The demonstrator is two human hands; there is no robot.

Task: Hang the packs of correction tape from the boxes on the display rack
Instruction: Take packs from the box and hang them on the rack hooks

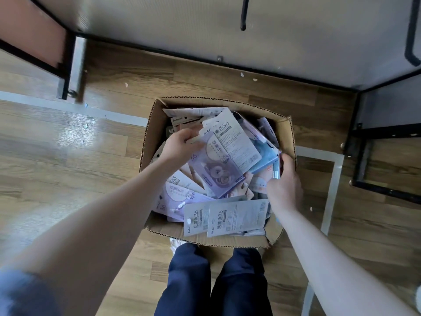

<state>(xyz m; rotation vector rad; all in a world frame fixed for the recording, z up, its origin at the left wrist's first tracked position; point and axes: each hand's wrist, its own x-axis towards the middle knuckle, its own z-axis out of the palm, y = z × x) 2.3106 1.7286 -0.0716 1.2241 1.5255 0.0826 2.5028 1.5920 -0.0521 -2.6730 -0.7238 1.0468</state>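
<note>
An open cardboard box (287, 133) on the wooden floor is full of loose correction tape packs in purple, white, blue and pink. My left hand (180, 144) grips the top edge of a small stack of purple and white packs (227, 153) near the box's middle. My right hand (283, 183) is at the box's right side and holds the edge of a blue pack (271, 159) standing on end. Two white packs (227, 216) lie back side up along the near edge. The display rack panel (296, 30) rises behind the box with a black hook (243, 14) sticking out.
Black metal frames of racks stand at the left (66, 65) and right (373, 156). My legs in dark blue trousers (214, 281) are right in front of the box. White tape lines (332, 190) and paper scraps mark the wood floor.
</note>
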